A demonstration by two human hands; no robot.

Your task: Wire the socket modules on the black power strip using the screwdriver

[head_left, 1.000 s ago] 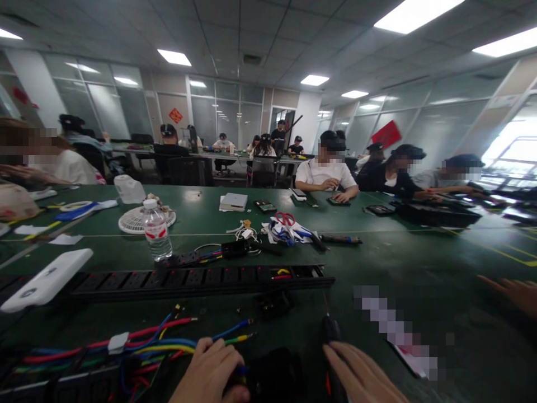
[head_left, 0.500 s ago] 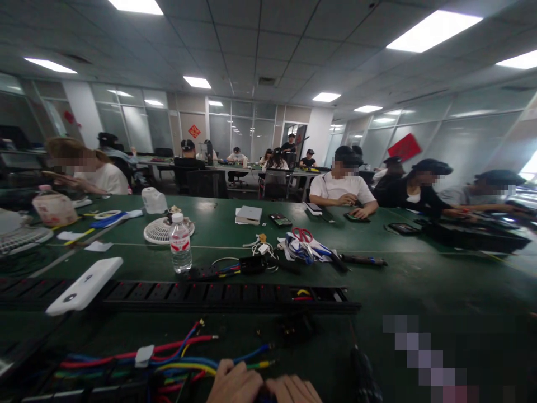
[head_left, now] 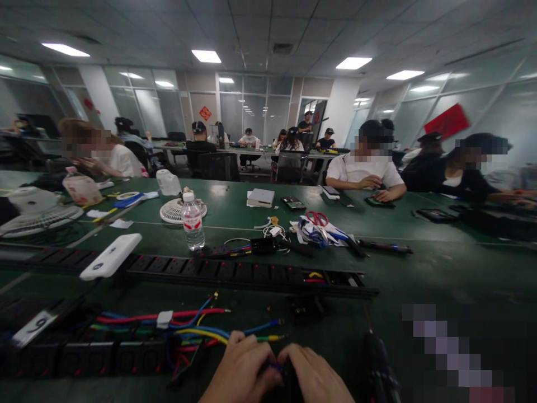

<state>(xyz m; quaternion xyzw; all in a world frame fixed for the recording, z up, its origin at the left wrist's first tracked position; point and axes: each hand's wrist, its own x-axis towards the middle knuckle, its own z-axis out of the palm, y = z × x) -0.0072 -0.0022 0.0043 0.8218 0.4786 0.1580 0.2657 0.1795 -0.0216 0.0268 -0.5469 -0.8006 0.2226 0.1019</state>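
At the bottom centre, my left hand (head_left: 247, 361) is closed, with a bit of blue wire (head_left: 273, 366) showing at its fingertips. My right hand (head_left: 312, 369) curls over a small black part (head_left: 290, 378) just beside it; fingers partly hide this part. Red, blue and yellow wires (head_left: 201, 333) stretch from the left toward my left hand, some with bare or crimped ends. They come out of an opened black power strip (head_left: 84, 358) bearing a white label marked 9. To the right of my hands lies a black-handled screwdriver (head_left: 381, 369).
A long black socket strip (head_left: 235, 271) crosses the green table, with a white power bank (head_left: 111, 256) on it. Behind stand a water bottle (head_left: 193, 224) and a white fan grille (head_left: 170, 211). Red scissors (head_left: 318, 218) lie on rags. People sit across the table.
The view has tilted down and turned slightly left, so more of my hands and the labelled strip shows. Both hands stay close together around the dark part.
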